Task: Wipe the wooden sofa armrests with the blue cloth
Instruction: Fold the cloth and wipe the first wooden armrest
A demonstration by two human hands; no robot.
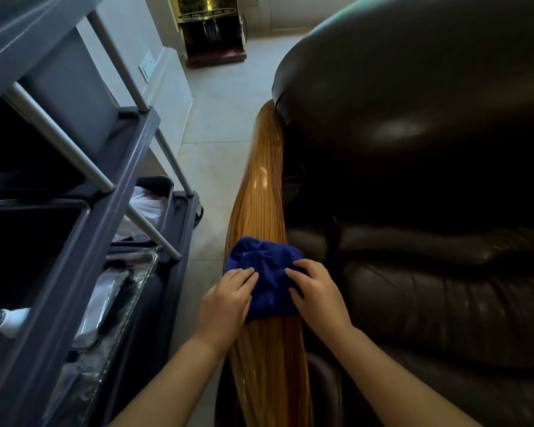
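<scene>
At the far left we see a grey cart (pixel 84 229) with metal posts; its lower shelf carries clear plastic wrapping and a white bottle (pixel 8 322) lying on its side. A pale tiled floor (pixel 219 124) runs between the cart and the sofa.

Next comes our left hand (pixel 225 306), palm down on the near left edge of the blue cloth (pixel 267 272). Its fingers lie close together and flat, pressing on the fabric rather than closing around it.

The cloth sits bunched on top of the wooden armrest (pixel 259 198), about midway along its glossy length, draping a little over both sides. The armrest stretches away from us, narrowing toward its far rounded end.

Our right hand (pixel 316 291) rests on the cloth's right edge, fingers slightly spread and curled down onto the fabric, pressing it against the wood.

To the right, touching the armrest along its whole side, is the dark leather sofa (pixel 429 149), its back cushion rising behind and the seat cushion lower and nearer.
</scene>
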